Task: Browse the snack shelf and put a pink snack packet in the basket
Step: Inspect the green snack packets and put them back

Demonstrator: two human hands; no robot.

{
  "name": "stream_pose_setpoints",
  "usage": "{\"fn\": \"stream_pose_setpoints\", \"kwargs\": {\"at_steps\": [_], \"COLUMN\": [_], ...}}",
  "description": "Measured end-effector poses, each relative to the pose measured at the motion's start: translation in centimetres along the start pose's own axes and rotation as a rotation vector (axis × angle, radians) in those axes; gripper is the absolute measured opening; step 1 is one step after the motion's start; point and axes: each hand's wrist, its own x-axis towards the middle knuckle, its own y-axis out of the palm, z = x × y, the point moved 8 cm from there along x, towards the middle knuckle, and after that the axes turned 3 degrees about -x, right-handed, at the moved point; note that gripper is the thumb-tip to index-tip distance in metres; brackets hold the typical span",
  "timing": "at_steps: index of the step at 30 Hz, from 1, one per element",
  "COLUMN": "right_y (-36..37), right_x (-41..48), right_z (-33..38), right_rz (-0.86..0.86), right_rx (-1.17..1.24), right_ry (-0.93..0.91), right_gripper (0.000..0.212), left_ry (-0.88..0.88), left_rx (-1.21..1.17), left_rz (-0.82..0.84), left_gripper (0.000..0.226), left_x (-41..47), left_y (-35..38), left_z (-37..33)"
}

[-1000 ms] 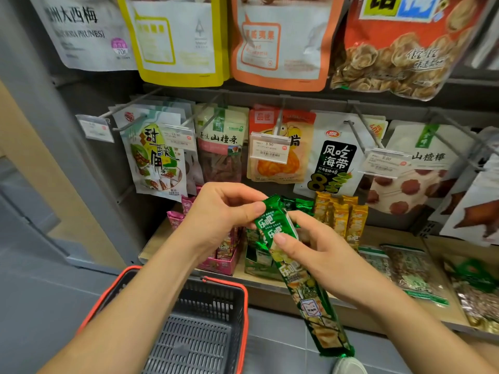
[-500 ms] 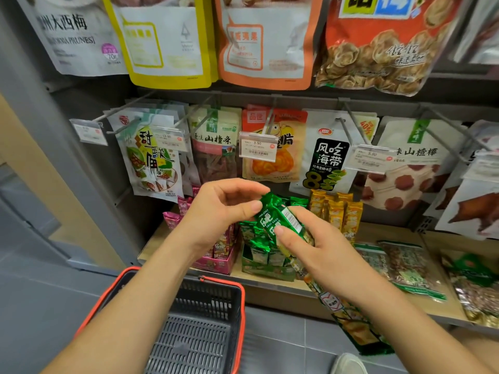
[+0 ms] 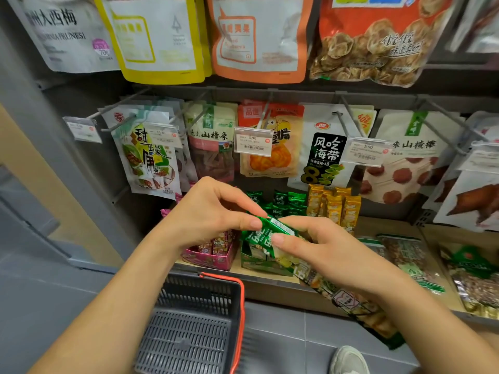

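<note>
Both hands pinch a green strip (image 3: 266, 238)
Left hand (image 3: 213, 214) and right hand (image 3: 324, 247) clamp its top end; pink packets (image 3: 216, 245) stand in a shelf box at 8 o'clock from it, basket (image 3: 199, 292) at 7 o'clock.

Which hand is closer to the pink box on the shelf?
Left. The left hand is directly in front of the pink box; the right hand is off to its right, both pinching the green packet.

Definitely a shop, snack aisle: snack bags (image 3: 326, 155) hang in rows on metal hooks (image 3: 348, 114) with price tags (image 3: 253, 141) clipped out front, open display boxes (image 3: 213, 259) sit on the wooden shelf (image 3: 383, 228) below, and a shopping basket (image 3: 199, 290) is near, lower left.
</note>
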Motion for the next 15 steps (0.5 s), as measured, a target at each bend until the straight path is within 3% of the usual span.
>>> {"fn": "stream_pose_setpoints", "kwargs": {"at_steps": [4, 8, 11, 15], "right_y": [-0.2, -0.5, -1.5, -1.9], "right_x": [-0.1, -1.5, -1.7, -1.5], "right_z": [-0.1, -2.0, -2.7, -3.0], "right_rz": [0.062, 0.215, 0.124, 0.058], "right_rx": [-0.014, -0.201, -0.241, -0.264], "right_ry": [0.031, 0.141, 0.153, 0.161], "right_gripper": [0.028, 0.042, 0.028, 0.029], "left_ry": [-0.022, -0.02, 0.031, 0.141], "left_rx": [0.026, 0.079, 0.223, 0.495], "left_rz": [-0.112, -0.252, -0.315, -0.212], "left_gripper": [0.014, 0.027, 0.027, 0.021], "left_x": [0.1, -0.1, -0.4, -0.2], "left_y": [-0.9, -3.4, -4.4, -2.3], "left_z": [0.6, 1.5, 1.8, 1.2]}}
